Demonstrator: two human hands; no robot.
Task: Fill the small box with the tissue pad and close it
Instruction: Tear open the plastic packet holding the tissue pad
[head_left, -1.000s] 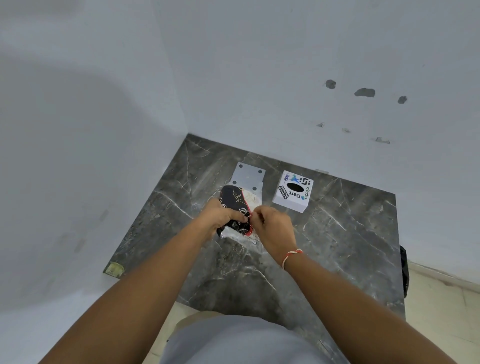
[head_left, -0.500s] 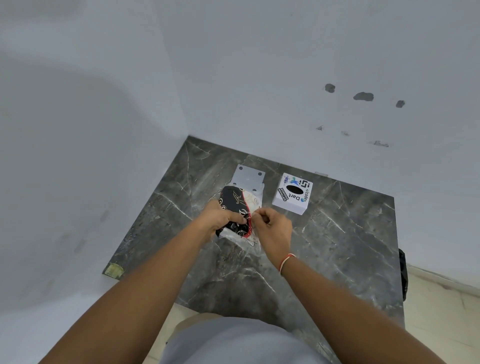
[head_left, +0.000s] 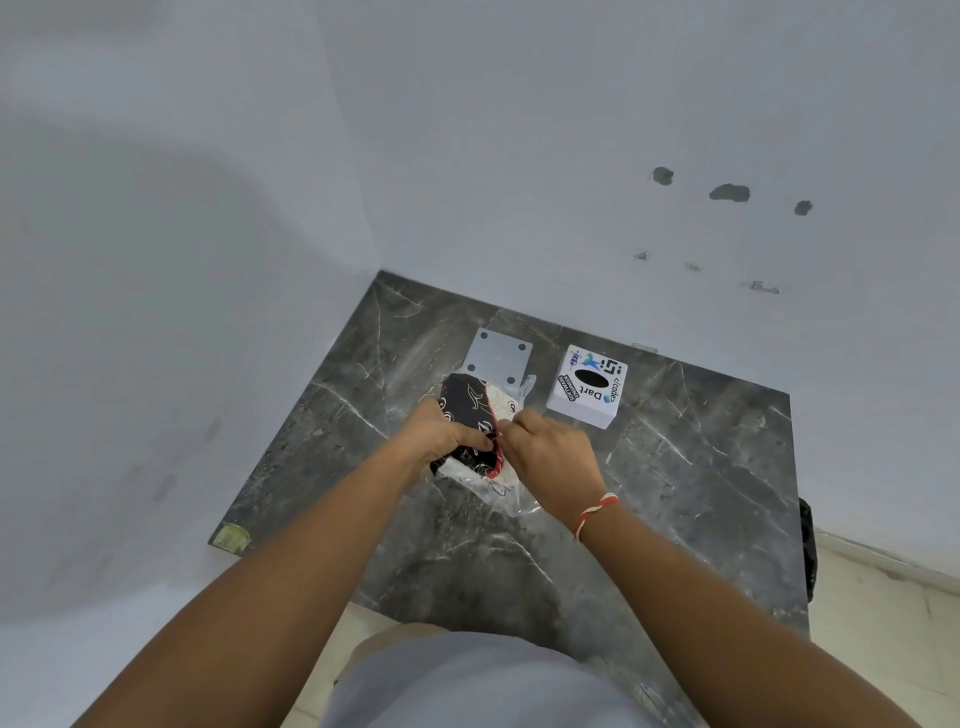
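A tissue pack (head_left: 470, 410) in black, white and red plastic wrapping lies on the dark marble slab (head_left: 675, 493). My left hand (head_left: 441, 434) grips its black left side. My right hand (head_left: 550, 457) pinches the wrapper at the red seam in the middle. Clear plastic sticks out below my hands. The small white box (head_left: 584, 387), with stickers and an oval slot on top, stands to the right of the pack, apart from it. A flat white panel (head_left: 496, 356) with four holes lies just behind the pack.
The slab sits in a corner between two pale walls. Its front edge runs close to my body, and a yellowish tag (head_left: 231, 535) marks its front left corner. A dark object (head_left: 805, 551) hangs at the slab's right edge.
Both hands stay on the tissue pack at the same spot. The view has shifted slightly; the grip at the seam looks nearly the same.
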